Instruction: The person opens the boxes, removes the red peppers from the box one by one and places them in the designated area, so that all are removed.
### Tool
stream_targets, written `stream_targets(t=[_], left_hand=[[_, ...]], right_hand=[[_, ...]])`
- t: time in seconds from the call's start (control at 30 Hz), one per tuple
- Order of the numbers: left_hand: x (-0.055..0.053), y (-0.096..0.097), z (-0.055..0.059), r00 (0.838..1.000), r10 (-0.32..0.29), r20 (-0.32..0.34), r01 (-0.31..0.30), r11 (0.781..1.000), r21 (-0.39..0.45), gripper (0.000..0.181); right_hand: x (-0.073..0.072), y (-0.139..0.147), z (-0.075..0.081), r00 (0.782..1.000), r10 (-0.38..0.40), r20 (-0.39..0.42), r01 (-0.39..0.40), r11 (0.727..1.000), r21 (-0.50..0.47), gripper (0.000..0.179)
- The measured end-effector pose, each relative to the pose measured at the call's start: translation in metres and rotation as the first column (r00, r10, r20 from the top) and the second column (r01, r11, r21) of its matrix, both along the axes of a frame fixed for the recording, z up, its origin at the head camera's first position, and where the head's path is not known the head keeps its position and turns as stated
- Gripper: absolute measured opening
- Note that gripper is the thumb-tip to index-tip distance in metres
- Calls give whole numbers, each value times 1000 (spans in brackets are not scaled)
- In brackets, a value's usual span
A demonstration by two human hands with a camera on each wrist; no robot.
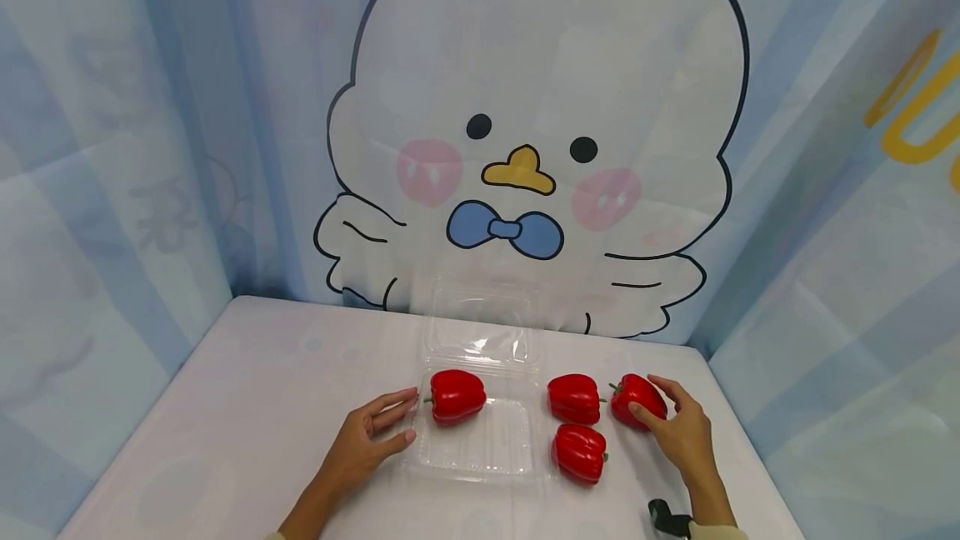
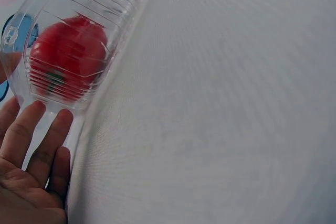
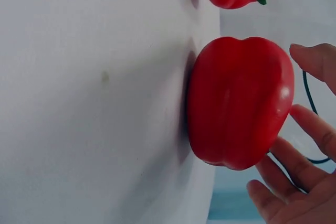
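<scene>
A clear plastic clamshell box (image 1: 472, 473) stands with its lid (image 1: 480, 340) raised. One red bell pepper (image 1: 457, 397) lies inside, in the far left part, its green stem toward the left. At the box's left side is my left hand (image 1: 367, 438), fingers extended; in the left wrist view the fingertips (image 2: 64, 116) are close to the box's end wall. My right hand (image 1: 684, 432) is spread around the rightmost red bell pepper (image 3: 239, 103), which lies on the table. Its thumb and fingers are loosely bent, right beside the pepper's surface; firm contact is not clear.
Two more red bell peppers, a far one (image 1: 573, 398) and a nearer one (image 1: 579, 453), lie between the box and my right hand. A dark object (image 1: 667, 518) is by the right wrist. Behind the white table (image 1: 225, 432) hangs a printed curtain (image 1: 540, 48).
</scene>
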State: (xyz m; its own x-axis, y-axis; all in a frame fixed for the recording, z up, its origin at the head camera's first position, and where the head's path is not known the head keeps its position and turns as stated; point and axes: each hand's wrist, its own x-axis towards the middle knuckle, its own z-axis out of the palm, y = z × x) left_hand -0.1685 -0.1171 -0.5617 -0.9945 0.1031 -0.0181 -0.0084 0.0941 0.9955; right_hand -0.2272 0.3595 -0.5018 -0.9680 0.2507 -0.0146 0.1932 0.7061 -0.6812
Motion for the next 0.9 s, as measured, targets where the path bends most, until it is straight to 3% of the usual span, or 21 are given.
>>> stream_targets(t=[0.17,0.37,0.5,0.9], left_hand=[[0,0,-1,1000,-8,2,8,1000,-1,63],[-1,0,-1,1000,-14,7,14,1000,7,63],[-1,0,1,1000,-7,9,7,1000,3,63],[1,0,3,1000,-2,5,2,1000,-16,63]], right_hand=[[6,-7,3,998,-23,-58,24,1000,14,77],[16,-27,15,983,-36,-182,37,999,4,79],[23,-43,25,968,-18,-249,17,1000,-7,81],[39,-95,46,939,95,-331,-108,994,-22,80]])
